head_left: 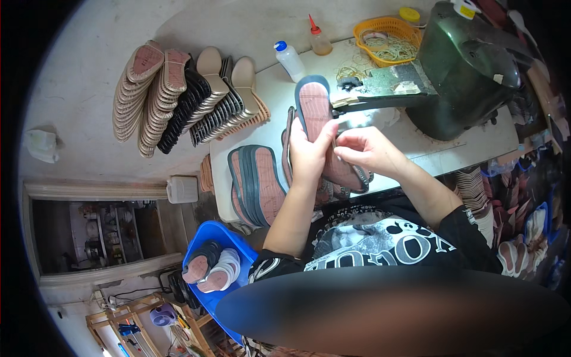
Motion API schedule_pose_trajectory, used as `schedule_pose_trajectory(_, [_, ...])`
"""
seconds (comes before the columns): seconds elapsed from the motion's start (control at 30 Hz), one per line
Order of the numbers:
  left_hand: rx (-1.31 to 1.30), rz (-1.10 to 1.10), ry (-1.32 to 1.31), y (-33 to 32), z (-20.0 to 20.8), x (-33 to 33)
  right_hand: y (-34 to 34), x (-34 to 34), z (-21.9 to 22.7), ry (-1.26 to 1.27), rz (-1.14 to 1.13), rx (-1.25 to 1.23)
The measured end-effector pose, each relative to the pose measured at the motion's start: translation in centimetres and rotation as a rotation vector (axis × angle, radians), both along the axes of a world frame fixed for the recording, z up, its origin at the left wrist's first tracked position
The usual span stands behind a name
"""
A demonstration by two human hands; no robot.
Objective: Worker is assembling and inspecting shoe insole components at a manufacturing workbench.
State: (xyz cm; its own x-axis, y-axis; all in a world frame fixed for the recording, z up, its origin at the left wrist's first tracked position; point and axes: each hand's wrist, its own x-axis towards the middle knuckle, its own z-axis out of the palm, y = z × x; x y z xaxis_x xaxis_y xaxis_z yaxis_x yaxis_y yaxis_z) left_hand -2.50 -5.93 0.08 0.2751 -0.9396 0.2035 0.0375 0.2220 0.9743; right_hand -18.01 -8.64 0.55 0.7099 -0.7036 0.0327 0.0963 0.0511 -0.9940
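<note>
My left hand [309,156] is wrapped round a shoe sole [315,104] with a pink face and a dark rim, its far end pointing toward the machine arm. Close on its right, my right hand [370,152] has thumb and forefinger pinched together by the sole's edge. What lies in that pinch is too small to make out. Under and beside my hands are more dark-edged pieces [348,177], partly hidden. To the left lies a row of overlapping pink and dark soles [267,184] on the white table [425,160].
A dark green machine [467,71] stands at the right, its arm reaching toward my hands. Behind are a yellow basket [386,27] of bands, a red-tipped bottle [320,43] and a blue-capped bottle [289,61]. Stacked insoles [137,89] stand far left; a blue crate [208,238] holds soles.
</note>
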Motion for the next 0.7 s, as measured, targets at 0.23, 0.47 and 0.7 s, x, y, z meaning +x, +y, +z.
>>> schedule_pose_trajectory(0.23, [0.106, -0.127, 0.163, -4.3, 0.6, 2.1, -0.3, -0.6, -2.0, -0.101, -0.024, 0.100])
schedule_pose_trajectory(0.47, [0.075, 0.125, -0.422, -9.4, -2.4, 3.5, -1.3, -0.4, -2.6, -0.209, -0.111, 0.215])
schedule_pose_trajectory(0.7, [0.125, 0.270, -0.650, -12.5, -3.5, 3.1, -1.6, -0.5, -2.5, -0.313, -0.271, 0.335])
